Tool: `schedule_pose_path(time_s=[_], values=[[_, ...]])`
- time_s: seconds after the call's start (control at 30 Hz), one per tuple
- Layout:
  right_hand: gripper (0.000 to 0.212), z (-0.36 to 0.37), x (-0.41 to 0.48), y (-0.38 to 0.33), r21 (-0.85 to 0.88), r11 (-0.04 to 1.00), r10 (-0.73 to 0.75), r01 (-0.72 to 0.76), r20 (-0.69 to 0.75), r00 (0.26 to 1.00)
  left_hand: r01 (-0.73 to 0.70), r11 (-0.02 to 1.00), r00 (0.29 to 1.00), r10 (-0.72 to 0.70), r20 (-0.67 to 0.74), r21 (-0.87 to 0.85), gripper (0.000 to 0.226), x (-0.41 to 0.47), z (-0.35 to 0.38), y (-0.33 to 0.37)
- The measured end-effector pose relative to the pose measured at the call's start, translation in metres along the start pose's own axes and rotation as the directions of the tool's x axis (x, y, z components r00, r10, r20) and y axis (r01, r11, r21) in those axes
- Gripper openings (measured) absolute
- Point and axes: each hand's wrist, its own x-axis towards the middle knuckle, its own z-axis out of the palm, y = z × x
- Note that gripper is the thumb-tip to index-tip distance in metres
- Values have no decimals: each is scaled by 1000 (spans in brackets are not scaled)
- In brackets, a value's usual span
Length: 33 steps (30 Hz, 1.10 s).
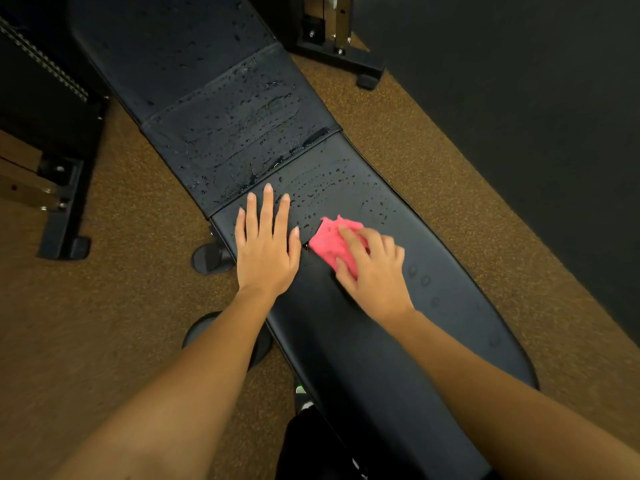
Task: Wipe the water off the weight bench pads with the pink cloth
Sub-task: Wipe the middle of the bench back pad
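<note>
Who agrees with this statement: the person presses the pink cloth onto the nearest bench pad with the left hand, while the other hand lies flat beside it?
Not quite. The head view shows the right hand pressing the pink cloth onto the nearest bench pad; the left hand is the one lying flat beside it.

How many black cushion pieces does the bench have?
3. The near black padded seat pad lies under the left hand and right hand; the wet middle pad sits beyond it; the far pad runs off the top edge, so more may be hidden.
</note>
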Motion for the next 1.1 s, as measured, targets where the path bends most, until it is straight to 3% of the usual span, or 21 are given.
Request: schedule_pose_path(time_s=[0.23, 0.33, 0.53, 0.63, 0.8, 1.0, 1.1], values=[[50, -18, 55, 29, 118, 912, 392, -393, 30, 919, 2, 1000, 1000, -2, 5, -7, 53, 0, -2, 1], [51, -16, 48, 21, 132, 906, 403, -401, 15, 915, 6, 1000, 1000, -6, 8, -9, 53, -1, -2, 2], [52, -12, 7, 12, 114, 958, 264, -264, 22, 964, 5, 1000, 1000, -5, 13, -7, 53, -1, -3, 2], [50, -17, 17, 25, 130, 927, 345, -352, 70, 936, 7, 1000, 1000, -7, 25, -5, 53, -1, -3, 2], [50, -27, 33, 36, 225, 771, 591, -596, 94, 801, 6, 1000, 999, -5, 33, -19, 53, -1, -3, 3], [52, -30, -2, 17, 353, 804, 456, -479, 151, 877, 9, 999, 999, -7, 49, -38, 54, 0, -4, 3], [52, -36, -33, 14, 490, 715, 527, -498, 88, 845, 36, 996, 998, -32, 51, -80, 53, 1, -9, 5]])
